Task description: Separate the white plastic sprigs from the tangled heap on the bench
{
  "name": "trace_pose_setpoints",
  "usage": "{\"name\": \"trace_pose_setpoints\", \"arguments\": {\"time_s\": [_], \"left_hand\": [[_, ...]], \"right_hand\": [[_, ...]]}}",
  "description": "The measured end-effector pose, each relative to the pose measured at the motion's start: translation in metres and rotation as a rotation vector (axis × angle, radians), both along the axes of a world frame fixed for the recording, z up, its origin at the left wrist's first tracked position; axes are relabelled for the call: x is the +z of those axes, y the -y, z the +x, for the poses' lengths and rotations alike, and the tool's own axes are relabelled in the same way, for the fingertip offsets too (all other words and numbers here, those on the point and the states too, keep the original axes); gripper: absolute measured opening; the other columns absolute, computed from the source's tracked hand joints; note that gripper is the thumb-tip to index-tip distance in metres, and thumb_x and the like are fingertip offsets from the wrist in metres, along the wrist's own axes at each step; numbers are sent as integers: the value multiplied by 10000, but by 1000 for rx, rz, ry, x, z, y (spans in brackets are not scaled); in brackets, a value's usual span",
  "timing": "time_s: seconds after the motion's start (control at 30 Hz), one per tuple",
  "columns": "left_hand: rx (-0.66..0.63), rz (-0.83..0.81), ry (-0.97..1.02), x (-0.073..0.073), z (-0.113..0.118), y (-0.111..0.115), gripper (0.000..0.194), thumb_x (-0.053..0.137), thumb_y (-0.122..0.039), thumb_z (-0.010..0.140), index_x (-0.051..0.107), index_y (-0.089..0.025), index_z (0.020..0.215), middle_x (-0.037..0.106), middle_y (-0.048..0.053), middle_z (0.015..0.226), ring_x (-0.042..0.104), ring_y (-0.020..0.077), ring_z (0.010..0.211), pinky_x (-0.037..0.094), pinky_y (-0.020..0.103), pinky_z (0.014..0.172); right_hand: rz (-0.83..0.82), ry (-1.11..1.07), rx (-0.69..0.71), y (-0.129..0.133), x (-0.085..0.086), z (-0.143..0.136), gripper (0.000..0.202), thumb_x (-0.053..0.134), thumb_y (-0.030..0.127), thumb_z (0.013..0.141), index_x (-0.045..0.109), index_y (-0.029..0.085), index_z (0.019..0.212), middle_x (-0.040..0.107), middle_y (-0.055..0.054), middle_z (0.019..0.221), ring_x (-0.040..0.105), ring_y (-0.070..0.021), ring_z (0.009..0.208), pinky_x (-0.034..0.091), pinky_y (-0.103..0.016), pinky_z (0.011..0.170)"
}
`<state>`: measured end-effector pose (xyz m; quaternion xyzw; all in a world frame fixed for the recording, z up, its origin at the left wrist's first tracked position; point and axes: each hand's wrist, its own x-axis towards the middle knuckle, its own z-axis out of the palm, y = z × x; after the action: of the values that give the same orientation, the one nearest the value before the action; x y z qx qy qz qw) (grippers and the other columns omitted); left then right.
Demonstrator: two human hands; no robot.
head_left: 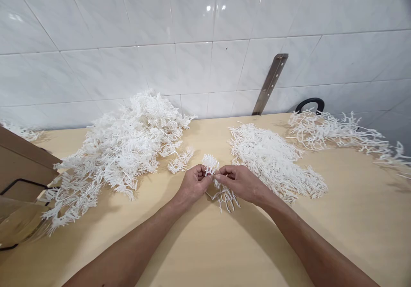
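My left hand (195, 181) and my right hand (240, 181) meet over the middle of the table, fingers pinched on a small white branching plastic sprig (210, 163). Its bristly tuft stands up above the fingertips. Just below my hands, a more open white branched piece (226, 199) hangs or lies; whether it joins the held sprig is hidden. To the left rises a big heap of white feathery sprigs (128, 137), with a small loose clump (180, 160) beside it. Right of my right hand lies a flatter pile of thin white sprigs (272, 161).
Thicker white branched pieces (334, 128) lie at the far right, near a black ring-shaped object (310, 105). A brown box (24, 163) and a clear container with a black wire frame (22, 220) stand at left. A metal bracket (270, 84) leans against the tiled wall (192, 66).
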<state>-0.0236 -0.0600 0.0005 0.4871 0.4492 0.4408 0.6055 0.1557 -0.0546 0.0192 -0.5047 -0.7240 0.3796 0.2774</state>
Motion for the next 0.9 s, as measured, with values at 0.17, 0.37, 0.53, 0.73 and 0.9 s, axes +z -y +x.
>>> {"name": "trace_pose_setpoints", "arguments": {"time_s": [0.17, 0.37, 0.53, 0.73, 0.9], "left_hand": [[15, 15, -38, -2, -1, -1, 308, 760, -363, 681, 532, -175, 767, 483, -65, 581, 361, 52, 470, 262, 189, 459], [-28, 28, -58, -3, -1, -4, 315, 780, -384, 673, 574, -173, 787, 531, -44, 600, 414, 74, 504, 286, 196, 479], [-68, 31, -36, -1, 0, -4, 314, 788, -372, 665, 575, -170, 779, 573, -22, 661, 467, 87, 564, 329, 201, 520], [-67, -51, 30, 7, 0, 0, 310, 779, -347, 666, 555, -170, 787, 536, -40, 655, 403, 62, 519, 280, 196, 494], [-104, -91, 50, 7, -1, -1, 244, 730, -238, 657, 567, -153, 818, 555, -25, 660, 447, 74, 543, 313, 200, 518]], "right_hand": [[-48, -37, -41, 1, -4, -7, 245, 594, 395, 843, 701, 181, 789, 673, -5, 717, 567, -136, 633, 411, -241, 576], [-37, -37, -61, 2, 0, -4, 200, 570, 328, 834, 660, 173, 745, 617, 11, 650, 517, -114, 574, 381, -219, 528], [-50, -37, -33, 3, 3, 0, 154, 583, 287, 807, 673, 168, 766, 630, 8, 674, 525, -115, 591, 376, -221, 530], [0, 19, -35, 4, 1, -4, 139, 567, 262, 809, 656, 174, 750, 658, -4, 688, 550, -131, 608, 393, -233, 550], [211, 181, -63, 6, -7, -12, 105, 535, 216, 827, 603, 196, 749, 633, -10, 705, 538, -136, 614, 377, -241, 576]]}}
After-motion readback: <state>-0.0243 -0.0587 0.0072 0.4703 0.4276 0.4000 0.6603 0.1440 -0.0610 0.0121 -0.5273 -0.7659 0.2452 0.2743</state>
